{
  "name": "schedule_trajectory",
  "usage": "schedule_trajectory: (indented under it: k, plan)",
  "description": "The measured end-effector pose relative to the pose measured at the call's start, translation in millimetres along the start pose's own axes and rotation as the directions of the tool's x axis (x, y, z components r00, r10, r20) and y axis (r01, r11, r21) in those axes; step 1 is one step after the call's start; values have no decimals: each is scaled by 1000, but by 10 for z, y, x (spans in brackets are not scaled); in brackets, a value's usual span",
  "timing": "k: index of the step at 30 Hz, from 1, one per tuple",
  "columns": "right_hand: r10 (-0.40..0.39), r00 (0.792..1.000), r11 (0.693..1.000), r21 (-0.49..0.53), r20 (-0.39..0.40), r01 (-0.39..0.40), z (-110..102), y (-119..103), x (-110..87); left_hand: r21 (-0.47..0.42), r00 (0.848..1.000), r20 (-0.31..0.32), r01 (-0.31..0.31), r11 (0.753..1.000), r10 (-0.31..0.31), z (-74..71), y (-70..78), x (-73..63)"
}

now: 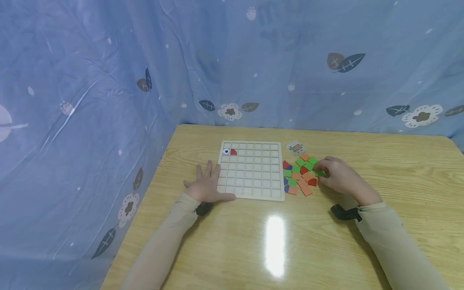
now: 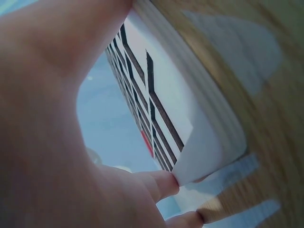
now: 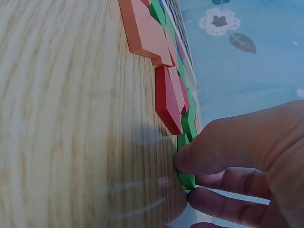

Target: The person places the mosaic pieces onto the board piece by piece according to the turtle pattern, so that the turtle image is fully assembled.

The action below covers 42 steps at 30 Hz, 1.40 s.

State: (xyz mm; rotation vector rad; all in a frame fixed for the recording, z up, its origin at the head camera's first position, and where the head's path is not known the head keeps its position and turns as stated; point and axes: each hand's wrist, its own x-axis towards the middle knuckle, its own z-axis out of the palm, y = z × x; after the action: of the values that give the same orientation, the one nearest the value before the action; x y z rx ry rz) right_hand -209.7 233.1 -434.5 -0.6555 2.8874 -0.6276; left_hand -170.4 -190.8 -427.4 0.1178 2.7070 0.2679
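Observation:
A white square grid board [image 1: 249, 175] lies on the table. In its upper left cells sit a round eye tile [image 1: 226, 152] and a tile with a red quarter circle [image 1: 233, 152]. My left hand [image 1: 204, 188] rests at the board's lower left corner with fingers spread, thumb along the front edge and fingertips by the left side. Right of the tile pile, my right hand [image 1: 340, 177] pinches a green square tile [image 3: 186, 178] between thumb and fingers, low over the table. Beside it in the right wrist view lies a red tile [image 3: 166, 102].
Several loose orange [image 1: 306, 190], green [image 1: 287, 173] and red tiles lie between the board and my right hand, with some blue-marked ones. A small printed card [image 1: 296, 147] lies behind the pile. A blue patterned curtain [image 1: 232, 72] hangs along the table's back and left edges.

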Motion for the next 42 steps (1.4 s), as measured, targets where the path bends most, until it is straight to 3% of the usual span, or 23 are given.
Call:
schedule_trajectory:
  k: [9, 23, 38, 42]
  plan:
    - [-50, 999, 999, 15, -3, 50, -4, 3, 4, 2, 1000, -6, 5, 1000, -5, 19, -28, 13]
    - [-63, 994, 997, 49, -87, 67, 42, -15, -71, 9, 1000, -21, 2, 1000, -2, 79, -12, 20]
    - [-101, 989, 989, 97, -109, 111, 163, -424, 355, 2, 1000, -23, 15, 1000, -15, 59, -10, -11]
    - [-160, 980, 982, 84, -117, 170, 224, -600, 522, 12, 1000, -23, 11, 1000, -11, 57, 0, -6]
